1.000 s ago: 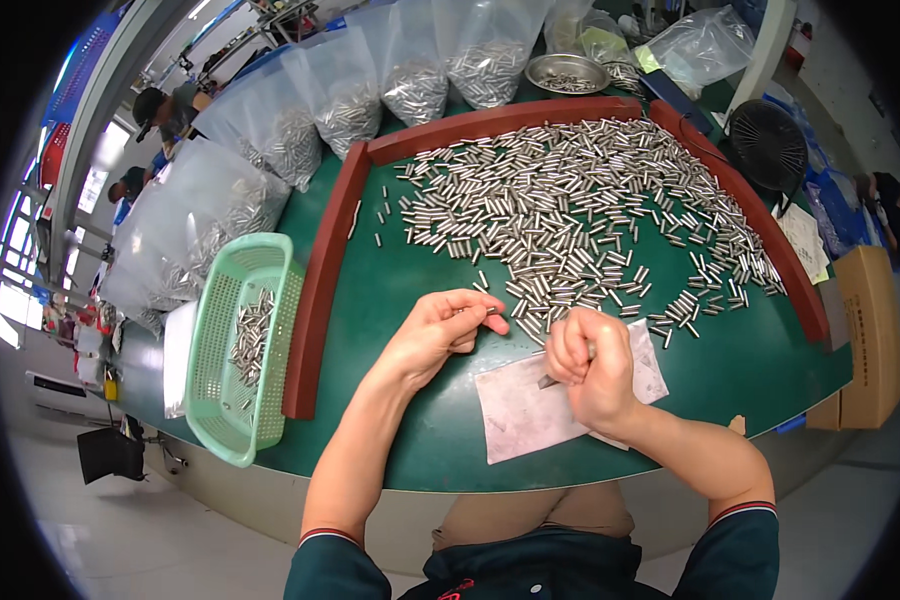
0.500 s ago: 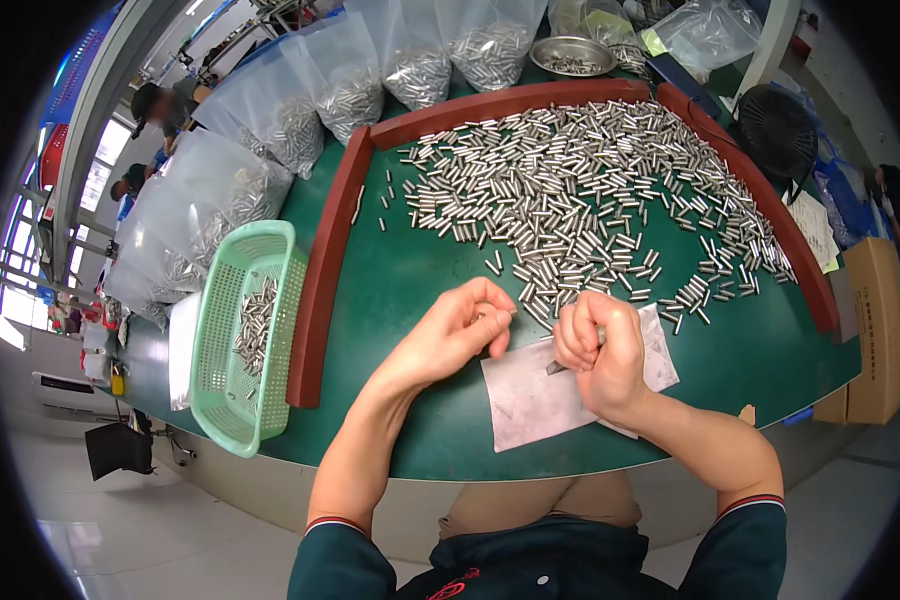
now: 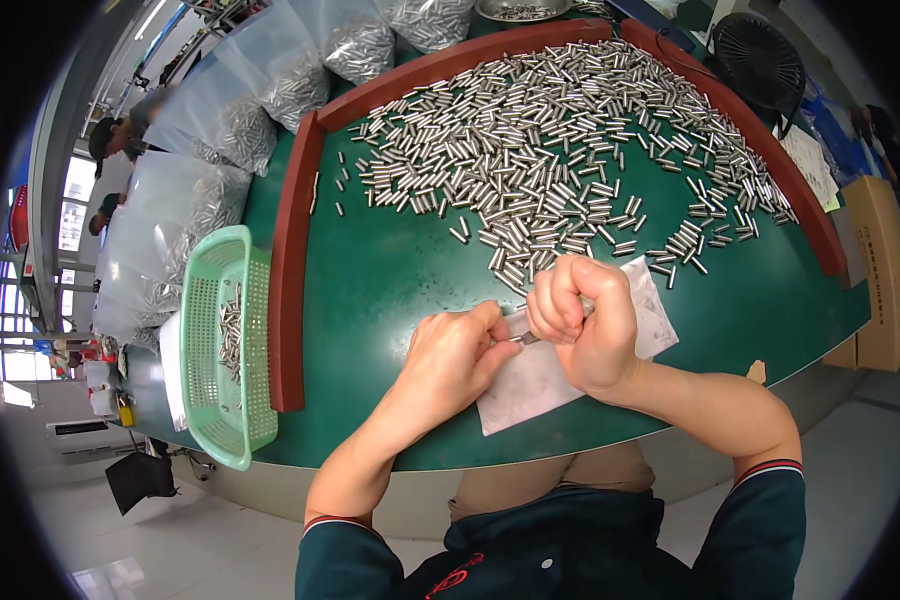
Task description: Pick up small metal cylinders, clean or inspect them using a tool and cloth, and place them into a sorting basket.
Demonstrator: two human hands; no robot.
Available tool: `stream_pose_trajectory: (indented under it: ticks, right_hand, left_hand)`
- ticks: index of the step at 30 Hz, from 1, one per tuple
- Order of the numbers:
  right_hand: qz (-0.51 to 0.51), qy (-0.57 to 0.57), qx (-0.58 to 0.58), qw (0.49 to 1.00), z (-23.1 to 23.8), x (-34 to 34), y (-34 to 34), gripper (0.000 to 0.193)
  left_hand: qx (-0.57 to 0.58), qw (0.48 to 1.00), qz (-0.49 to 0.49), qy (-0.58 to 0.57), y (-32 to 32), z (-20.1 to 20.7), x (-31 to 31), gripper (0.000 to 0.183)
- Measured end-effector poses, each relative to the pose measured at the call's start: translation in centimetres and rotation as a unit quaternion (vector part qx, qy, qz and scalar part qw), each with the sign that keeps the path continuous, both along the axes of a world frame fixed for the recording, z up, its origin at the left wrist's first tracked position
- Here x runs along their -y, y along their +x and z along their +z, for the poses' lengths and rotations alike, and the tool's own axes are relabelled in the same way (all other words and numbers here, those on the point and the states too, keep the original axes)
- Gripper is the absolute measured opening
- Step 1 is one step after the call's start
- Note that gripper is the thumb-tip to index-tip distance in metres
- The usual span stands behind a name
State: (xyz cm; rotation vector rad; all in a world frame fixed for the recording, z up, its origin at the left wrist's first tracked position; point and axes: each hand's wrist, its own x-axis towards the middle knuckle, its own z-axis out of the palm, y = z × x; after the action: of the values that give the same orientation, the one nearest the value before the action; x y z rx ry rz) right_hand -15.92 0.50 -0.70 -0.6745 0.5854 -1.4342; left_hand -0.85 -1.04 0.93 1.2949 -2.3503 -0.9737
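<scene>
A short grey metal piece (image 3: 528, 338) is held in the right hand (image 3: 590, 318) and juts out to the left from below its curled fingers. The right hand is closed, with the fingers folded toward the palm; the rest of what is enclosed is hidden. The exposed end of the piece is met just to its left by the left hand (image 3: 455, 360), whose thumb and forefinger are brought close together at the tips; whether anything is pinched there cannot be told.

A smudged pale sheet (image 3: 530, 392) is spread beneath the metal piece and partly covered by both hands. On the far side of the hands, the green tabletop (image 3: 390, 270) is covered by a wide heap of shiny metal pins (image 3: 530, 150), whose near edge is reached just beyond the right hand. The heap is bordered at left, far and right by dark red rails (image 3: 290, 280). Beyond the left rail, more pins are held in a pale green perforated basket (image 3: 198, 350), and clear plastic bags (image 3: 185, 215) filled with pins are lined up farther off. A black fan (image 3: 758, 62) is seen at far right.
</scene>
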Motion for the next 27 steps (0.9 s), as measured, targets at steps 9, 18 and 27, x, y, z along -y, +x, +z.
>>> stream_pose_trajectory:
  ticks: [9, 18, 27]
  right_hand:
    - [-0.006, 0.005, 0.032, 0.999, 0.1, -0.2, 0.0, 0.033]
    - [-0.016, -0.004, -0.017, 1.000, -0.1, -0.4, 0.4, 0.034]
    - [-0.031, -0.046, -0.084, 0.995, 0.1, -0.6, 1.1, 0.034]
  left_hand:
    - [0.010, 0.999, 0.013, 0.028, 0.0, 0.2, 0.0, 0.018]
    - [0.002, 0.997, 0.033, 0.074, -0.2, 0.1, 0.3, 0.018]
    - [0.002, 0.996, 0.032, 0.082, -0.4, 0.5, 0.6, 0.017]
